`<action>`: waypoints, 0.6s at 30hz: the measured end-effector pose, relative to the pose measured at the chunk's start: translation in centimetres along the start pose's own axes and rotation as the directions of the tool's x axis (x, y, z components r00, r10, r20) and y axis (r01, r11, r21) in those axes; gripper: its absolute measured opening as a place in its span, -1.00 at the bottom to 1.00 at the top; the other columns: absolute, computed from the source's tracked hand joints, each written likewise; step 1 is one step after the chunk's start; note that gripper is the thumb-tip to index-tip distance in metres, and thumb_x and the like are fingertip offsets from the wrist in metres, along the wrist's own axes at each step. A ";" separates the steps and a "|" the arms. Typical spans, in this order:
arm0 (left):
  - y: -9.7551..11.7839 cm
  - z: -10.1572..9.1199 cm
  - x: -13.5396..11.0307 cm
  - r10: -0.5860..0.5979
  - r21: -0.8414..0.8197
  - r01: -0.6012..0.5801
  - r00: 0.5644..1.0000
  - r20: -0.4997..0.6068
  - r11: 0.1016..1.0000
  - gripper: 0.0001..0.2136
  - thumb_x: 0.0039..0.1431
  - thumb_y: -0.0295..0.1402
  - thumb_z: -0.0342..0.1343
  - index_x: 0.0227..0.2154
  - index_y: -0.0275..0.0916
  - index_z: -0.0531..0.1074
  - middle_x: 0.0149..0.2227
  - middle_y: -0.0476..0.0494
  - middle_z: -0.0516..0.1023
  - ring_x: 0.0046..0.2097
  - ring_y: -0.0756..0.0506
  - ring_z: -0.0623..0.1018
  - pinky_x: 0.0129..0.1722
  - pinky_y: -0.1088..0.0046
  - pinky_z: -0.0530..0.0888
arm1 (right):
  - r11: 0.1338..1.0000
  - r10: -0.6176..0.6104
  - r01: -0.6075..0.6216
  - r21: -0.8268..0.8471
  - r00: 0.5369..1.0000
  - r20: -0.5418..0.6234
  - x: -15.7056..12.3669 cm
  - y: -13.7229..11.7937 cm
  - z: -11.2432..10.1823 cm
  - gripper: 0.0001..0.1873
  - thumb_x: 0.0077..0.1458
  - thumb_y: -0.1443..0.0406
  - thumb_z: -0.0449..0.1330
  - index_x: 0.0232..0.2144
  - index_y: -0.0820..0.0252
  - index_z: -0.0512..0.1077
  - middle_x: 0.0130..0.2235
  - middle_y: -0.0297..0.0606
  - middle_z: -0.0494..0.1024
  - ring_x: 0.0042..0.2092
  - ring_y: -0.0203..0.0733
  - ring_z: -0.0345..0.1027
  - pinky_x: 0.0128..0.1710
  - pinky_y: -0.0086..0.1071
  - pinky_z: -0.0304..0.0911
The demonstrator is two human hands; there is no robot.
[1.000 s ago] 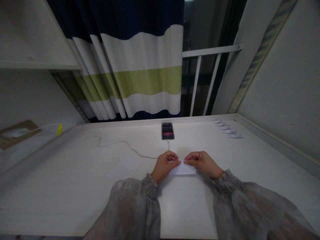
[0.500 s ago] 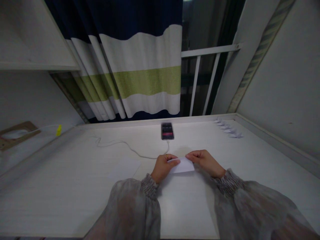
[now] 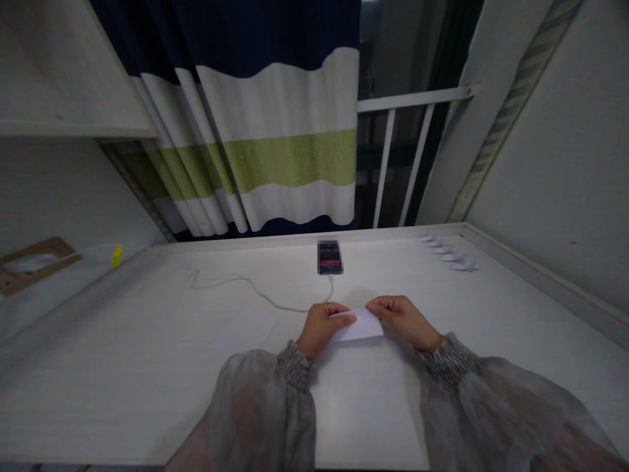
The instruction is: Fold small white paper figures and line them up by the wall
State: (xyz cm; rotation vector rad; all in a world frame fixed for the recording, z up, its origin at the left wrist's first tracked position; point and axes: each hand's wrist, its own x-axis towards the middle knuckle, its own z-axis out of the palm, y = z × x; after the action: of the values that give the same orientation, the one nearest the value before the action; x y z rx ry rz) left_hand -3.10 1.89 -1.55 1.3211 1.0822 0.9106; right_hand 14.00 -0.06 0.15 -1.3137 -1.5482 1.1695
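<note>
Between my hands is a small white sheet of paper (image 3: 361, 327), held a little above the desk with its long side across. My left hand (image 3: 324, 326) pinches its left part, thumb on top and a ring on one finger. At the upper right edge, my right hand (image 3: 403, 319) grips the paper between thumb and fingertips. The fingers behind the paper are partly hidden. More white paper (image 3: 244, 330) lies flat on the desk, left of my left hand.
A blurred-out dark device (image 3: 329, 257) with a white cable (image 3: 255, 288) sits at the back of the white desk (image 3: 122, 367). Several folded paper pieces (image 3: 449, 252) stand in a row at the back right. A curtain (image 3: 289, 157) hangs behind.
</note>
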 end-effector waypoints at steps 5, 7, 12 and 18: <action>0.1 0.0 0.0 0.007 0.012 -0.007 1.000 -0.003 1.000 -0.78 -0.33 -0.30 0.24 -0.56 -0.35 0.48 -0.56 -0.05 0.46 -0.52 0.04 0.37 -0.51 0.55 0.26 | 1.000 0.019 -0.019 0.007 1.000 -0.021 0.0 -0.1 -0.1 -0.71 -0.18 0.15 0.14 -0.57 0.31 0.43 -0.59 -0.35 0.40 -0.54 -0.35 0.17 -0.52 -0.45 0.07; 0.0 0.0 0.0 0.011 0.017 -0.011 1.000 -0.006 1.000 -0.78 -0.33 -0.30 0.24 -0.56 -0.35 0.48 -0.56 -0.05 0.46 -0.52 0.04 0.37 -0.51 0.55 0.26 | 0.999 0.026 -0.025 0.030 0.999 -0.018 0.0 0.0 -0.1 -0.73 -0.18 0.16 0.15 -0.58 0.30 0.44 -0.59 -0.35 0.41 -0.54 -0.36 0.18 -0.52 -0.46 0.08; 0.0 -0.1 0.1 0.014 -0.034 -0.016 0.998 -0.056 0.999 -0.76 -0.32 -0.29 0.23 -0.54 -0.35 0.47 -0.56 -0.04 0.46 -0.55 0.06 0.34 -0.54 0.57 0.25 | 0.991 0.054 -0.059 0.119 0.998 0.041 0.1 0.3 0.0 -0.74 -0.26 0.18 0.23 -0.53 0.28 0.43 -0.58 -0.38 0.44 -0.55 -0.37 0.24 -0.55 -0.49 0.12; 0.2 -0.1 0.2 0.038 -0.047 -0.046 0.987 -0.159 0.998 -0.74 -0.31 -0.26 0.23 -0.54 -0.36 0.47 -0.58 -0.03 0.45 -0.55 0.05 0.34 -0.55 0.56 0.25 | 0.979 0.088 -0.105 0.177 0.991 0.101 0.2 0.3 0.1 -0.65 -0.28 0.10 0.24 -0.55 0.32 0.43 -0.54 -0.25 0.51 -0.49 -0.27 0.38 -0.37 -0.36 0.28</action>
State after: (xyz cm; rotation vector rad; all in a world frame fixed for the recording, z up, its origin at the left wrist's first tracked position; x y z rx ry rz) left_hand -3.14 2.13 -1.40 1.2499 1.1493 1.0820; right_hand 13.90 0.10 -0.13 -1.2389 -1.4173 1.4162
